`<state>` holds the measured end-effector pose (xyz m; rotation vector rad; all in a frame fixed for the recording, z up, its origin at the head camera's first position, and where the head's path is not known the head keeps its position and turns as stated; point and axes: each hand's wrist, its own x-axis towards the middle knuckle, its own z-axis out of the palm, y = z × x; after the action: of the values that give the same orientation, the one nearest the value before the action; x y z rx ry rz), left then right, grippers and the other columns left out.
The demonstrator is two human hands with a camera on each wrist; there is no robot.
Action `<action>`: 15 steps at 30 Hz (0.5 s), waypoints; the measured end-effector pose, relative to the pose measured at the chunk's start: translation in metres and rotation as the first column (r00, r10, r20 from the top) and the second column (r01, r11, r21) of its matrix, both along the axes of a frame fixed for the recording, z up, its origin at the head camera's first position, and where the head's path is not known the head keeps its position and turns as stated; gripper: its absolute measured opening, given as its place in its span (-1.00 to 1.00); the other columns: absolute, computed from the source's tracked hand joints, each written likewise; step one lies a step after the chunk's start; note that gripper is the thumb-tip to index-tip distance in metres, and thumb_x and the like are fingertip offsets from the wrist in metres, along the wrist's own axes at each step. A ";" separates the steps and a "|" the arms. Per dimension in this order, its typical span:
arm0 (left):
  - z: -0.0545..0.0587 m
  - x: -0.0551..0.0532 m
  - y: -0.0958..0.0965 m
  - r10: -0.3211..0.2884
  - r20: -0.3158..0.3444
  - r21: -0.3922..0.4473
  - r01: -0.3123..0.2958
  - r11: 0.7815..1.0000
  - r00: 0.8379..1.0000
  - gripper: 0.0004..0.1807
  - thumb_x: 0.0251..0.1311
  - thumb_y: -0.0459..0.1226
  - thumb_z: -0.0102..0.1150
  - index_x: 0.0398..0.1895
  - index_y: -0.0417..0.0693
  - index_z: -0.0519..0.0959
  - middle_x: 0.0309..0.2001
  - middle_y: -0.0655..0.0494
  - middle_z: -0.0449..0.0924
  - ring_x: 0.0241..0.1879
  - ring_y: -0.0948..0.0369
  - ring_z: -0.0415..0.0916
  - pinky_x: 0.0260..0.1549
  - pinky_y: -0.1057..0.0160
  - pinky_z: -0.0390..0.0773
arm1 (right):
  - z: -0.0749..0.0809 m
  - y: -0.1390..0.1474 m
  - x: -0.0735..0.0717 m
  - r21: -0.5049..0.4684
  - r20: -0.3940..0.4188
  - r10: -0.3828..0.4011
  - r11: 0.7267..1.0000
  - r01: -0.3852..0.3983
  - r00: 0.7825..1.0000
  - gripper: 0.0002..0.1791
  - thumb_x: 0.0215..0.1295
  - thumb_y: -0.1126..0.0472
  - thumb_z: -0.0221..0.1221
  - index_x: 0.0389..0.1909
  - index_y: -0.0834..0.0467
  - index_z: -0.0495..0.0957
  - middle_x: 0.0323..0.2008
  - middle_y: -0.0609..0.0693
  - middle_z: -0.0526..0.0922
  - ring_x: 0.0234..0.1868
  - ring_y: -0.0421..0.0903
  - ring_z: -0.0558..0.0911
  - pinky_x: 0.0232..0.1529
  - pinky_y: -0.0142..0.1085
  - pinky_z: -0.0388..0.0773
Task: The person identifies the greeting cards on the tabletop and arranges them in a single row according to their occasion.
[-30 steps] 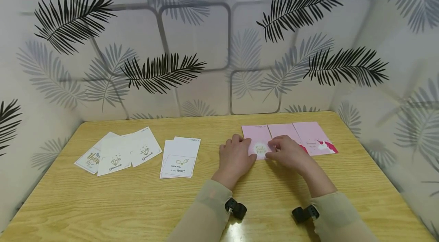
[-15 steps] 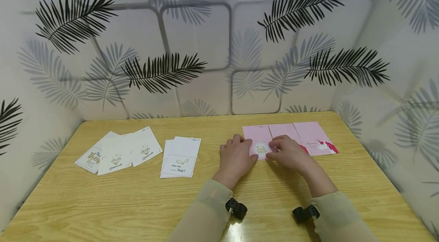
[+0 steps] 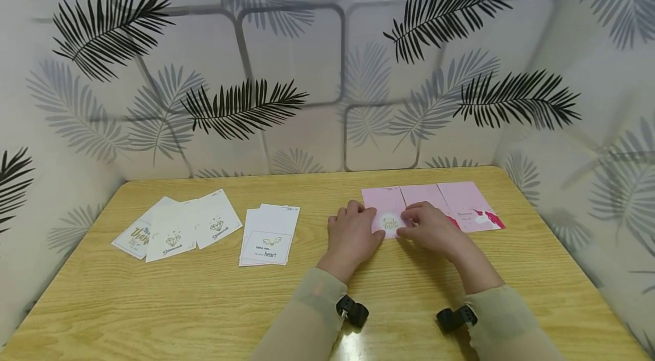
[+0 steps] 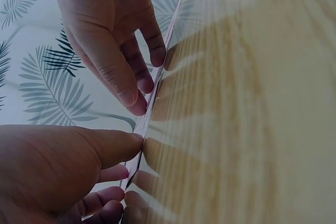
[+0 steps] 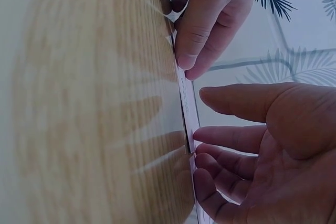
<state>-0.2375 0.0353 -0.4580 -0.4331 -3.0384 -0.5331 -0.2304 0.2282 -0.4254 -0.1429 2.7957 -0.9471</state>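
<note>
Three pink cards lie side by side at the back right in the head view. The left one is a pink card with a white circle lettered "Smile More" (image 3: 381, 198). My left hand (image 3: 353, 233) rests at its left side, thumb tip on its lower left corner. My right hand (image 3: 431, 227) is over its right side and the middle pink card (image 3: 418, 194), which it partly covers. In the right wrist view the right hand's fingertips (image 5: 202, 134) touch the cards, while its thumb stands off them. The unicorn card (image 3: 465, 200) lies farthest right.
Three overlapping white cards (image 3: 171, 230), with diamond and thank-you prints, lie on the left of the wooden table (image 3: 215, 304). Between them and my left hand, overlapping white cards (image 3: 272, 233) show "heart" lettering. A leaf-patterned wall (image 3: 302, 54) rises behind the table.
</note>
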 end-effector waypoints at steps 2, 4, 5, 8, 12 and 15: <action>0.000 0.000 0.000 -0.002 -0.004 0.000 0.002 1.000 1.000 -0.46 0.53 0.09 0.35 0.46 0.15 0.64 0.31 0.05 0.54 0.20 0.03 0.47 0.18 -0.10 0.43 | 0.001 0.000 0.000 -0.007 0.002 0.005 1.000 -0.005 1.000 -0.46 0.46 0.16 0.41 0.31 0.42 0.65 0.43 0.44 0.50 0.40 0.36 0.50 0.43 0.26 0.44; 0.001 0.000 -0.001 -0.003 -0.007 0.006 0.003 1.000 1.000 -0.46 0.54 0.08 0.34 0.47 0.15 0.64 0.31 0.04 0.54 0.21 0.02 0.48 0.18 -0.10 0.43 | 0.001 0.000 0.000 -0.017 0.004 0.007 1.000 -0.006 1.000 -0.45 0.47 0.17 0.40 0.33 0.42 0.63 0.41 0.44 0.51 0.34 0.33 0.54 0.40 0.25 0.46; 0.001 0.001 -0.001 -0.004 -0.007 0.011 0.004 1.000 1.000 -0.46 0.55 0.08 0.33 0.47 0.15 0.63 0.32 0.03 0.55 0.21 0.02 0.48 0.19 -0.11 0.44 | 0.002 0.000 0.000 -0.022 0.005 0.003 1.000 -0.003 1.000 -0.44 0.47 0.17 0.40 0.35 0.42 0.62 0.40 0.43 0.52 0.30 0.31 0.55 0.39 0.25 0.48; 0.003 0.002 -0.002 0.000 -0.009 0.040 0.001 0.999 1.000 -0.47 0.57 0.06 0.30 0.49 0.13 0.62 0.32 0.02 0.57 0.23 0.00 0.51 0.19 -0.12 0.46 | 0.005 0.001 0.002 -0.040 -0.011 -0.009 0.999 0.009 1.000 -0.41 0.49 0.16 0.39 0.40 0.40 0.58 0.35 0.42 0.56 0.24 0.29 0.59 0.34 0.24 0.52; 0.006 0.002 -0.005 0.016 -0.038 0.080 -0.013 0.997 0.999 -0.50 0.58 0.01 0.31 0.47 0.11 0.65 0.28 0.02 0.64 0.20 -0.01 0.59 0.14 -0.11 0.52 | 0.010 0.004 0.005 -0.065 -0.034 -0.047 0.997 0.045 0.998 -0.38 0.54 0.12 0.35 0.47 0.36 0.54 0.36 0.42 0.57 0.28 0.32 0.59 0.31 0.24 0.54; 0.011 0.002 -0.011 0.023 -0.074 0.090 -0.017 0.996 0.997 -0.53 0.58 -0.01 0.32 0.45 0.11 0.66 0.25 0.02 0.67 0.17 -0.01 0.64 0.10 -0.11 0.56 | 0.014 0.005 0.005 -0.073 -0.055 -0.069 0.995 0.065 0.996 -0.37 0.57 0.08 0.33 0.51 0.31 0.52 0.38 0.40 0.57 0.34 0.34 0.57 0.31 0.24 0.53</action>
<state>-0.2354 0.0243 -0.4473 -0.4089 -2.9302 -0.6334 -0.2251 0.2328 -0.4110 -0.0879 2.8368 -1.0748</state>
